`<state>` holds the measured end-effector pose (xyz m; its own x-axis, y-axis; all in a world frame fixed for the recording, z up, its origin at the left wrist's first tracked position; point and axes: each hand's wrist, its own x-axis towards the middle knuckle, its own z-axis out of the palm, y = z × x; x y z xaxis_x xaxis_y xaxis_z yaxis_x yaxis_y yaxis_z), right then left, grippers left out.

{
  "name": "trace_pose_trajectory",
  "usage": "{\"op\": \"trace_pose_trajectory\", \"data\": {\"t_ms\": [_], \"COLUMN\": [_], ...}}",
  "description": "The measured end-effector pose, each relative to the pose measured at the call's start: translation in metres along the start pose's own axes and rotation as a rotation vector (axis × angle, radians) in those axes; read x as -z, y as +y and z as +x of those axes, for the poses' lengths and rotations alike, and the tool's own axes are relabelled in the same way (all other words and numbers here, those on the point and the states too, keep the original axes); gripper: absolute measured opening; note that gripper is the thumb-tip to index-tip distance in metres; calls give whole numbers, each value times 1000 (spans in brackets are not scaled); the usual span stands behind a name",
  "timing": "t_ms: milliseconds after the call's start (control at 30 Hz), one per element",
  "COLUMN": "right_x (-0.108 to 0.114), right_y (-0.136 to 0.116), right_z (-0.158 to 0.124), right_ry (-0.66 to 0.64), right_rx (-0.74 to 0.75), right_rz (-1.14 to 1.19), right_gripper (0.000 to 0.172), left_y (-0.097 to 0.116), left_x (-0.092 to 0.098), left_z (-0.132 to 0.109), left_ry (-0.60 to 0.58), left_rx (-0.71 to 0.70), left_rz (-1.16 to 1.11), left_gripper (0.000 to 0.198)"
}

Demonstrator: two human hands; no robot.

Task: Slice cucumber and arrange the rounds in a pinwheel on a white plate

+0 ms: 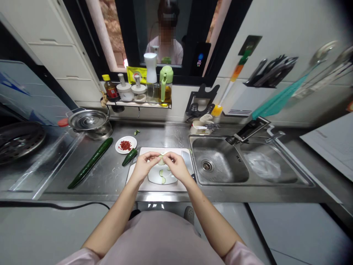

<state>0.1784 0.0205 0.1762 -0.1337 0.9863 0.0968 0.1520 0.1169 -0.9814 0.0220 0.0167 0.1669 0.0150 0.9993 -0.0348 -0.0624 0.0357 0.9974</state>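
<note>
My left hand [145, 164] and my right hand [175, 165] meet above a white cutting board [143, 184]. Both are closed in a pinch on a pale green cucumber slice [161, 159] held between them. Under the hands sits a white plate [154, 178] with a few cucumber slices [162, 180] on it. A knife blade [186, 160] lies on the board just right of my right hand.
A long whole cucumber [91, 162] and a shorter piece [129, 157] lie on the steel counter left of the board, by a small dish of red chillies [126, 145]. A steel pot [88, 122] stands far left, a sink [220, 165] right, a condiment shelf [138, 104] behind.
</note>
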Motion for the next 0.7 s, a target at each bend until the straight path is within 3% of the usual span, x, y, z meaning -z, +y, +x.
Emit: {"op": "trace_pose_trajectory", "data": {"t_ms": [167, 500, 700], "right_x": [3, 3, 2], "right_y": [0, -6, -7], "right_z": [0, 1, 1], "right_ry": [-23, -58, -80], "right_rx": [-48, -332, -430], "right_rz": [39, 283, 482], "right_gripper": [16, 16, 15], "left_y": [5, 9, 12], "left_x": [-3, -6, -7], "left_z": [-2, -6, -9], "left_ry": [-4, 28, 62], "left_rx": [-69, -332, -410], "left_rz": [109, 454, 618], "left_gripper": [24, 14, 13]}}
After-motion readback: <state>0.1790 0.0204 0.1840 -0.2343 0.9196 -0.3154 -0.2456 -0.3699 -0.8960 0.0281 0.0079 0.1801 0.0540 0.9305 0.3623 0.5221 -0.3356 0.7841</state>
